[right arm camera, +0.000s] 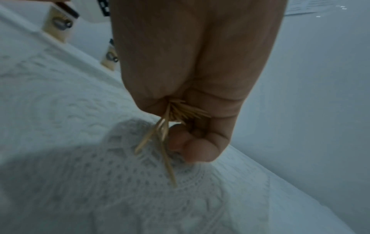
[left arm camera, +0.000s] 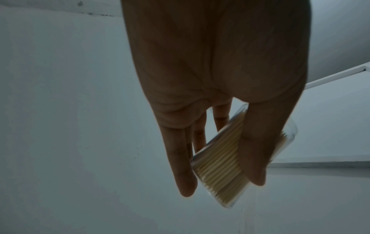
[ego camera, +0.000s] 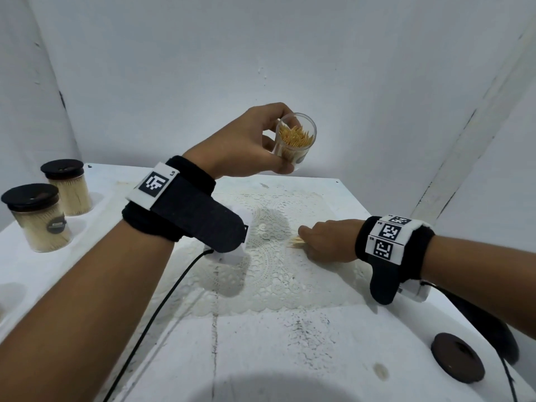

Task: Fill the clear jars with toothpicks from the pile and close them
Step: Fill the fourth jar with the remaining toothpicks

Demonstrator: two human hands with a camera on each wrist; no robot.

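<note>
At the surface's left edge stand two capped jars [ego camera: 55, 210], filled. My left hand [ego camera: 246, 143] grips the third jar [ego camera: 294, 142] aloft, open and mostly full. My right hand [ego camera: 324, 239] is closed on a toothpick bundle [right arm camera: 180, 114] over the doily [ego camera: 269, 274]. Remaining, I judge: insert these, fit the lid [ego camera: 457, 357].
</note>
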